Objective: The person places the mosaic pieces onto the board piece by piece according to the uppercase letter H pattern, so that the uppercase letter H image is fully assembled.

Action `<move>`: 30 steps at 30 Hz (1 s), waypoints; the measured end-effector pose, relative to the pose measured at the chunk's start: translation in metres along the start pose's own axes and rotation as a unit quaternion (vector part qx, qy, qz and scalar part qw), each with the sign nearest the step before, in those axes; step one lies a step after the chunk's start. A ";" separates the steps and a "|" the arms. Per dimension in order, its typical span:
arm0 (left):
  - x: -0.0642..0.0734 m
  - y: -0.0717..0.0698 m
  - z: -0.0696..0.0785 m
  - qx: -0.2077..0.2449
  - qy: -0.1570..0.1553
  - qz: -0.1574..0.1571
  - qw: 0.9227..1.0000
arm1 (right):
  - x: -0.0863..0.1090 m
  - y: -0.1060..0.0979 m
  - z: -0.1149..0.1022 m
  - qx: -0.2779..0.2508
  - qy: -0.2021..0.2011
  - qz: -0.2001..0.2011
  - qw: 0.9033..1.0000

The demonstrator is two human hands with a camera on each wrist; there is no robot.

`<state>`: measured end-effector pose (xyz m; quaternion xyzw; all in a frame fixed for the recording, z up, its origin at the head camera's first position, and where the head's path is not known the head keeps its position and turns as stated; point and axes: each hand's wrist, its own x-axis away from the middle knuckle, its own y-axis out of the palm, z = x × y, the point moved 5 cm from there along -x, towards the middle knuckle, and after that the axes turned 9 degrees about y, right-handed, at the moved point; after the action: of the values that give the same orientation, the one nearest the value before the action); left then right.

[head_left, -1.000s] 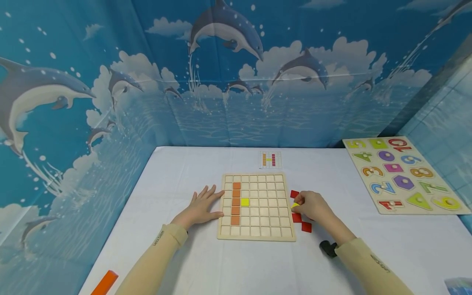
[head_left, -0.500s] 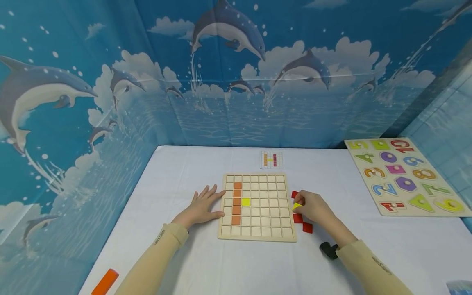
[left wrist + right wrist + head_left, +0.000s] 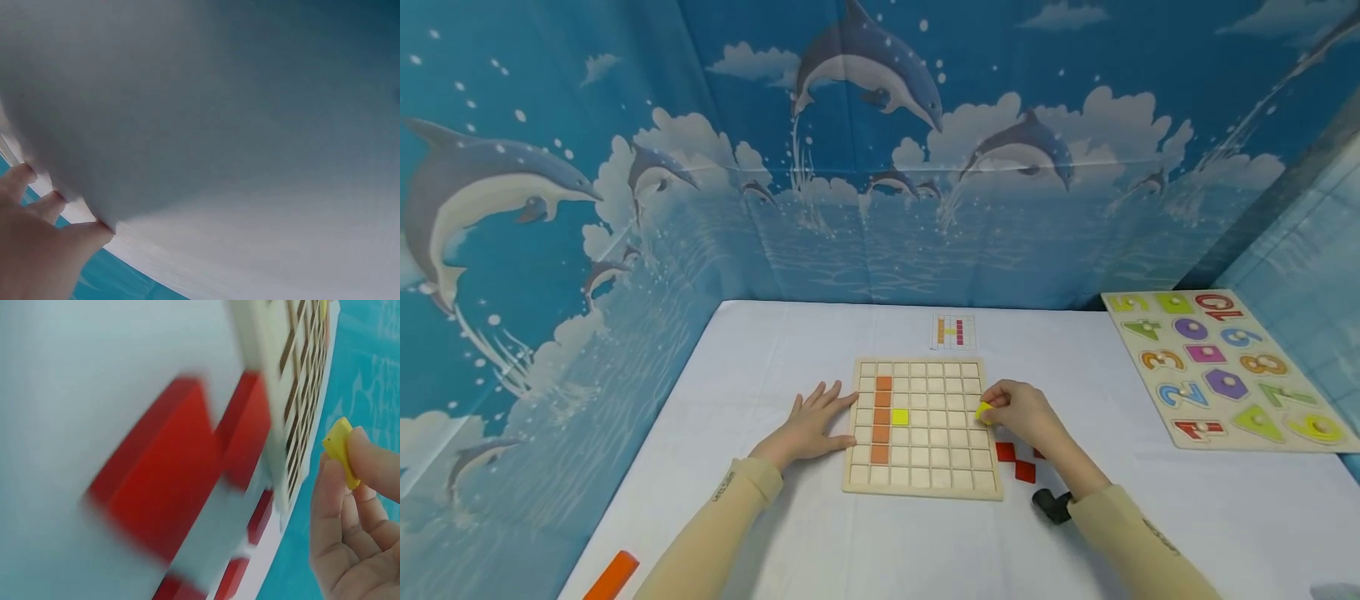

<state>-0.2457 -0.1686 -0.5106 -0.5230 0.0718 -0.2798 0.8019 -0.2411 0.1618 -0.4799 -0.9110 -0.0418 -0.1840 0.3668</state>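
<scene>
The wooden grid board [image 3: 938, 434] lies flat on the white table. My left hand [image 3: 807, 429] rests with spread fingers at its left edge; in the left wrist view only part of that hand [image 3: 44, 240] shows. Between thumb and fingers, my right hand [image 3: 1028, 415] pinches a yellow square tile [image 3: 982, 412] at the board's right edge, and the right wrist view shows this yellow tile [image 3: 339, 447] tilted and raised. A column of orange tiles [image 3: 882, 415] sits on the board, with one yellow tile [image 3: 899, 417] beside it.
Red tiles [image 3: 1025, 472] lie right of the board, one partly behind my right hand. A printed pattern card [image 3: 953, 332] lies beyond the board. A number-and-shape puzzle [image 3: 1227, 372] stands at far right, and an orange block [image 3: 613, 575] lies at front left.
My right hand has lifted the yellow tile from beside the red tiles and moved left, up to the board's right edge. The left hand keeps its place.
</scene>
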 end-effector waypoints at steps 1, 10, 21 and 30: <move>0.000 0.000 0.000 -0.001 0.000 -0.002 1.000 | -0.001 0.003 -0.002 -0.011 0.000 -0.003 1.000; 0.001 0.003 0.003 -0.001 -0.002 -0.009 1.000 | -0.008 0.027 -0.031 -0.054 -0.015 -0.015 0.998; 0.000 0.000 -0.001 -0.004 0.003 -0.002 1.000 | -0.014 0.050 -0.056 -0.066 -0.020 -0.031 0.997; 0.000 0.001 -0.001 -0.005 -0.001 -0.005 1.000 | -0.015 0.060 -0.059 -0.046 -0.015 -0.034 0.998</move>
<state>-0.2455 -0.1692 -0.5114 -0.5277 0.0701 -0.2829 0.7979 -0.2605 0.0788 -0.4851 -0.9275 -0.0697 -0.1843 0.3177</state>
